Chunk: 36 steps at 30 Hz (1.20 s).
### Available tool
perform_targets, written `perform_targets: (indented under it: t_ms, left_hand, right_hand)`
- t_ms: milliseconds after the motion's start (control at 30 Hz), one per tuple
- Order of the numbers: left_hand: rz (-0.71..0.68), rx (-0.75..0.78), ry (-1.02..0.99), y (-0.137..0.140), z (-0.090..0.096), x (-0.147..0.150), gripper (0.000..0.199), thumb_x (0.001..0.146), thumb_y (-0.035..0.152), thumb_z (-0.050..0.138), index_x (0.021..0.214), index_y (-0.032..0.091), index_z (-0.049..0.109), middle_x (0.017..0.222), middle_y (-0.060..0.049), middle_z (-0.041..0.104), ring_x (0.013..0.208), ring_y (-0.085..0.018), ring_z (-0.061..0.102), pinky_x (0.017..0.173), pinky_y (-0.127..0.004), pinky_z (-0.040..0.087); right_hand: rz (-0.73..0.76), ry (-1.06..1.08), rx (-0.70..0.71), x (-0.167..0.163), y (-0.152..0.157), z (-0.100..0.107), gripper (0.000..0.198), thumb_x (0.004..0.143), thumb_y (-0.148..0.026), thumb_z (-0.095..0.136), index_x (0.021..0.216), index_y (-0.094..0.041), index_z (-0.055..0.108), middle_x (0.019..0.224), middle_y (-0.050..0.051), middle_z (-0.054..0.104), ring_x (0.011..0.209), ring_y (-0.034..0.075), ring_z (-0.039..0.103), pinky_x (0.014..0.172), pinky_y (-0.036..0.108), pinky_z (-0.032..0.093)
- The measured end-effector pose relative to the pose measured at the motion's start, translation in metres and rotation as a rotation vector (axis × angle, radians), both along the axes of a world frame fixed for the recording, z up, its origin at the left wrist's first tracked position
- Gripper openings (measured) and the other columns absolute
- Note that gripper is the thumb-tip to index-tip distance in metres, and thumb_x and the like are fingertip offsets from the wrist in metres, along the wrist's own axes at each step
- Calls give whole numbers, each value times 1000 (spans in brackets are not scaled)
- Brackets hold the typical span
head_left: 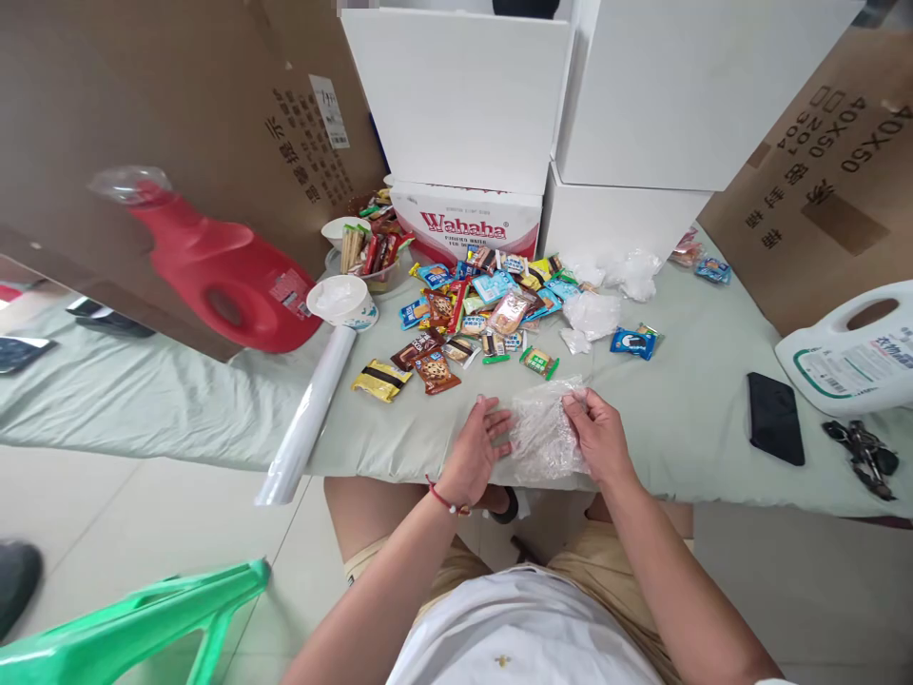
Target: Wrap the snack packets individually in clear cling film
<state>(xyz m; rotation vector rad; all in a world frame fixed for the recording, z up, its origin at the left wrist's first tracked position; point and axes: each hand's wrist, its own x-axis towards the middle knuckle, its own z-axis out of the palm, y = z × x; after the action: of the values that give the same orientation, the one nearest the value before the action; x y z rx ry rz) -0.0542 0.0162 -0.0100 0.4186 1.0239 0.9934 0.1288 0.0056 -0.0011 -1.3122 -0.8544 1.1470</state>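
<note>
A crinkled clear plastic bag (546, 433) lies over the front edge of the table. Its upper right corner is pinched between the thumb and fingers of my right hand (597, 433). Just left of the bag, my left hand (476, 447) is open with fingers apart, the fingertips close to the plastic; whether they touch it I cannot tell. Beyond both hands spreads a pile of small wrapped snacks (485, 304). Nearest are a green-ended packet (539, 362), a brown cookie packet (437, 371) and a yellow packet (381, 380).
Crumpled clear bags (595, 314) and a blue packet (633, 342) lie right of the pile. A paper bowl (342, 303), a plastic roll (306, 419) and a red jug (228, 276) stand left. A phone (775, 419) and white jug (848, 352) are right. White boxes (456, 95) rise behind.
</note>
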Motion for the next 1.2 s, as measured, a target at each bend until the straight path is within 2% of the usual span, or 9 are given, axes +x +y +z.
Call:
perform_targets:
  t_ms: [100,267,400,600,767,867,967,1133,1200]
  left_hand:
    - [-140,-7,-32,9,7,13,58,68,67,80,100,21,64,94,-5,66,83,-18,63,65,-27,50]
    - [-288,299,166,18,12,18,45,60,48,91,80,16,67,70,3,58,61,-8,48,56,-22,37]
    - [-445,439,278,30,16,14,41,67,50,86,82,16,71,73,1,63,64,-10,50,60,-23,38]
    - [-552,664,450,53,16,13,29,72,44,81,80,17,73,79,-2,71,75,-16,60,73,-28,46]
    - [-576,734,512,66,9,12,27,75,43,77,84,17,74,86,-5,75,82,-19,66,81,-32,50]
    - [-617,762,551,73,10,10,27,77,43,75,86,17,74,87,-6,74,83,-20,66,81,-34,51]
    - [-458,903,758,73,18,7,31,69,35,82,94,20,72,100,-6,70,96,-24,64,88,-39,50]
    - [278,910,1058,24,32,14,20,80,32,74,88,21,59,85,-1,57,85,-19,56,80,-34,47]
    - [138,847,893,-1,29,29,19,93,38,60,85,22,55,75,2,52,69,-14,50,65,-27,44]
  right_hand:
    - [48,126,-46,-1,-5,2,38,74,-54,81,83,-22,64,68,-4,59,58,12,47,57,24,40]
    - [144,279,-52,30,-5,0,52,74,-69,74,97,-22,73,89,4,71,78,19,62,69,29,51]
    - [114,354,-206,58,3,-1,68,78,-83,57,98,-21,77,91,8,72,78,19,63,61,28,51]
    - [334,252,-239,57,-2,5,39,64,-48,91,78,-17,72,68,-2,58,49,4,34,41,17,21]
    - [225,317,-164,49,-12,7,49,71,-64,81,93,-20,74,88,2,64,54,6,41,40,18,28]
    - [225,218,-144,49,-14,5,46,68,-59,85,89,-20,74,77,-1,60,54,7,41,40,19,29]
    - [180,173,-162,48,-14,2,40,60,-49,92,72,-18,69,60,-5,46,52,6,36,39,18,25]
    - [-90,359,-119,32,-14,5,41,55,-44,94,74,-20,66,67,-5,51,52,6,39,39,18,26]
    - [-93,372,-92,20,-15,7,38,58,-44,92,76,-21,68,65,-5,53,53,6,42,41,18,30]
